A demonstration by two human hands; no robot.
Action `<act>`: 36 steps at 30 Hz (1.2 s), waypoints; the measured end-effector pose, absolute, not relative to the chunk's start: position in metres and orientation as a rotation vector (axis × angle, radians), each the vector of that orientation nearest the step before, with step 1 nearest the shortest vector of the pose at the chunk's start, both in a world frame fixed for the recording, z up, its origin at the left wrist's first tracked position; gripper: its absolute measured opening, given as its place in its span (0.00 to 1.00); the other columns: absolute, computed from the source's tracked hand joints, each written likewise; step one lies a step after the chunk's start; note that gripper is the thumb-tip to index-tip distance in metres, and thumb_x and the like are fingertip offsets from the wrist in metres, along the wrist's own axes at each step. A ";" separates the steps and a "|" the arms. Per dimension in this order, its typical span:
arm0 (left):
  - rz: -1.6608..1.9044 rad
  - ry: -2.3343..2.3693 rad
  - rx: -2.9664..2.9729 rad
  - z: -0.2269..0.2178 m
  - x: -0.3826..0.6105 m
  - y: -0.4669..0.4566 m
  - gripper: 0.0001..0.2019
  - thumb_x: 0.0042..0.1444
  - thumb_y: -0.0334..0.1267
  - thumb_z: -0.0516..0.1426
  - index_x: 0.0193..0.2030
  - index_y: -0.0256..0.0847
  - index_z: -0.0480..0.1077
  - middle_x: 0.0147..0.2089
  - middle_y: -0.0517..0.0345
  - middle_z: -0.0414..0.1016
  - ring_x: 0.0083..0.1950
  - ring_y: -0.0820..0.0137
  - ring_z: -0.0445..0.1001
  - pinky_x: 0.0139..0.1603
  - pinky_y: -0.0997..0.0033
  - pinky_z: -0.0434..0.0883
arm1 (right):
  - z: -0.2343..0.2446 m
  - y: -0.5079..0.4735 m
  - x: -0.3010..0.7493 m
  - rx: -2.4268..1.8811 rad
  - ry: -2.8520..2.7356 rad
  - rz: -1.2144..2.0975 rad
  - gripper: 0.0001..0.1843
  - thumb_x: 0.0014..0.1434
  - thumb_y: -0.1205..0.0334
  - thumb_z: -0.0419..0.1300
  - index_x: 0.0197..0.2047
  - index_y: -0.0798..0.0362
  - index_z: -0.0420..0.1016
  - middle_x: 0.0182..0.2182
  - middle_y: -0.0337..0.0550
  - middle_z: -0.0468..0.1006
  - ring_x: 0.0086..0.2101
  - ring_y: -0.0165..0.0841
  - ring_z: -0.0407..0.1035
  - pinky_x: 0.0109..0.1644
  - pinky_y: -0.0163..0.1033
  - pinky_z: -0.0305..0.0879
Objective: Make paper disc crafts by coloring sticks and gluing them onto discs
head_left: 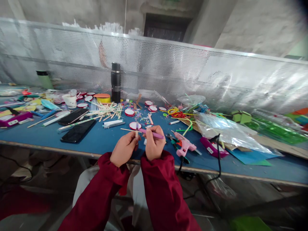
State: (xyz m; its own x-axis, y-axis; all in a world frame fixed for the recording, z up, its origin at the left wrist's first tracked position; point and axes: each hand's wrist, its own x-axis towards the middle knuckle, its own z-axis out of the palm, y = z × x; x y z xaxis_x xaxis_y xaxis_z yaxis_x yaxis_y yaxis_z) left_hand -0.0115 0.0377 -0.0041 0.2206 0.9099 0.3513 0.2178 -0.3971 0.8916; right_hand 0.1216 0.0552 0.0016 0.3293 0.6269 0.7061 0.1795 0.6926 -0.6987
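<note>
Both my hands are raised over the near edge of the blue table (pixel 101 141), in dark red sleeves. My left hand (pixel 124 149) is closed on a small wooden stick (pixel 136 129) held upright, with a thin skewer crossing it. My right hand (pixel 154 146) is closed round a purple pen-like tool (pixel 154 134), whose tip points left and touches the stick. A pink glue gun (pixel 184 145) lies on the table just right of my right hand.
Two dark phones (pixel 78 131) lie at the left. A pile of wooden sticks (pixel 106 112), red-rimmed lids (pixel 129 112) and a black flask (pixel 115 82) sit further back. A clear plastic bag (pixel 221 128), a purple device (pixel 213 147) and green packets lie right. A perforated metal screen backs the table.
</note>
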 end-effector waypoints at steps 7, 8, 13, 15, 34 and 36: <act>1.217 1.059 1.780 -0.003 -0.011 0.037 0.12 0.70 0.45 0.51 0.40 0.41 0.68 0.26 0.64 0.69 0.29 0.71 0.66 0.34 0.70 0.61 | 0.002 0.055 0.121 -0.782 -1.213 0.320 0.13 0.67 0.55 0.59 0.31 0.50 0.70 0.24 0.35 0.73 0.27 0.32 0.68 0.34 0.40 0.63; 1.218 1.064 1.777 -0.002 -0.011 0.037 0.12 0.70 0.45 0.51 0.40 0.41 0.68 0.26 0.64 0.69 0.29 0.70 0.66 0.34 0.70 0.61 | 0.002 0.055 0.121 -0.787 -1.222 0.324 0.13 0.67 0.55 0.59 0.30 0.50 0.70 0.24 0.35 0.73 0.27 0.32 0.68 0.34 0.40 0.63; 1.210 1.056 1.776 -0.002 -0.011 0.037 0.12 0.70 0.45 0.50 0.39 0.41 0.68 0.26 0.64 0.69 0.29 0.71 0.66 0.33 0.70 0.60 | 0.002 0.054 0.122 -0.801 -1.220 0.311 0.13 0.66 0.55 0.59 0.30 0.50 0.70 0.24 0.35 0.73 0.27 0.32 0.68 0.35 0.40 0.64; 1.213 1.057 1.780 -0.002 -0.011 0.037 0.12 0.70 0.46 0.50 0.40 0.41 0.68 0.26 0.64 0.69 0.29 0.71 0.66 0.33 0.70 0.61 | 0.002 0.054 0.122 -0.799 -1.202 0.299 0.13 0.66 0.55 0.59 0.31 0.50 0.70 0.24 0.35 0.73 0.27 0.32 0.68 0.34 0.40 0.64; 1.218 1.073 1.785 -0.003 -0.011 0.037 0.12 0.69 0.45 0.50 0.38 0.42 0.68 0.26 0.63 0.69 0.29 0.70 0.66 0.34 0.70 0.61 | 0.001 0.055 0.121 -0.812 -1.214 0.318 0.14 0.66 0.54 0.59 0.30 0.49 0.70 0.24 0.35 0.73 0.27 0.33 0.68 0.35 0.40 0.64; 1.215 1.071 1.782 -0.003 -0.011 0.037 0.12 0.69 0.46 0.50 0.38 0.42 0.67 0.26 0.63 0.69 0.29 0.70 0.66 0.33 0.70 0.61 | 0.001 0.055 0.121 -0.810 -1.226 0.324 0.14 0.66 0.54 0.59 0.30 0.49 0.69 0.23 0.35 0.73 0.27 0.33 0.68 0.34 0.40 0.64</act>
